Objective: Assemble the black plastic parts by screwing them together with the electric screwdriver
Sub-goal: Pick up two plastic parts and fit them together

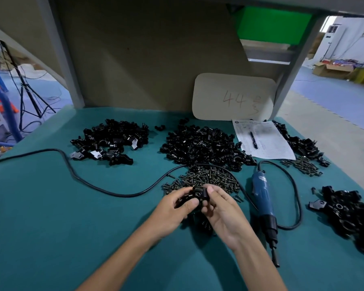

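Observation:
Both hands meet over the middle of the green table [51, 206]. My left hand [172, 208] grips a black plastic part [192, 195] from the left. My right hand [221, 208] pinches a second, rounded black piece [204, 195] against it. A pile of dark screws [206, 178] lies just beyond the hands. The blue electric screwdriver [263, 202] lies on the table to the right of my right hand, bit pointing toward me, untouched.
Heaps of black plastic parts lie at back left [111, 139], back centre [202, 143], far right [298, 141] and near right [353, 215]. A black cable [72, 171] loops across the table. A paper sheet with a pen [263, 139], a smaller screw pile [305, 164] and a cardboard sign [233, 97] stand behind.

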